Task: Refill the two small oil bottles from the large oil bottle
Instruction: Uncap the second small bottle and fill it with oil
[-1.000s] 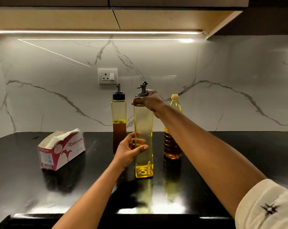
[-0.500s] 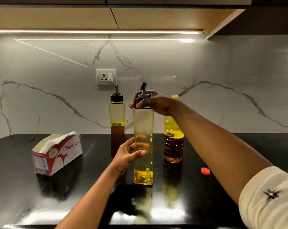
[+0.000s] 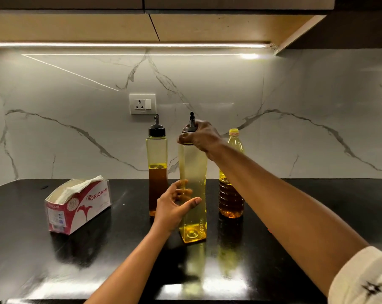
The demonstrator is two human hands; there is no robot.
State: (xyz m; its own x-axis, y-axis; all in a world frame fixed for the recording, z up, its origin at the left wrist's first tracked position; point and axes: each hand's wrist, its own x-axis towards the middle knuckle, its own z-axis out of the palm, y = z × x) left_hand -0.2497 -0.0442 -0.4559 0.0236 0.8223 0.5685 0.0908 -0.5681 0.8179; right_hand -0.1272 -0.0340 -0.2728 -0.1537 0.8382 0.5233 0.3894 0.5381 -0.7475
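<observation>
Two tall square yellow dispenser bottles stand on the black counter [image 3: 317, 205]. The front bottle [image 3: 193, 172] holds only a little oil at its base. My left hand [image 3: 174, 207] grips its lower body, thumb across the front. My right hand [image 3: 200, 136] is curled round its black spout cap [image 3: 191, 125] at the top. The rear small bottle [image 3: 156, 167] is about half full of dark oil and wears its black cap. The large round oil bottle [image 3: 230, 194], with a yellow neck, stands behind my right forearm, partly hidden.
A red and white tissue box [image 3: 78, 205] lies on the counter at the left. A wall socket [image 3: 142, 104] sits on the marble backsplash above the bottles. Wooden cabinets with a light strip hang overhead. The counter's front edge runs along the bottom.
My right hand has turned on the cap of the front bottle, its fingers shifting round it. My left hand keeps its hold on the bottle. The view shifted slightly.
</observation>
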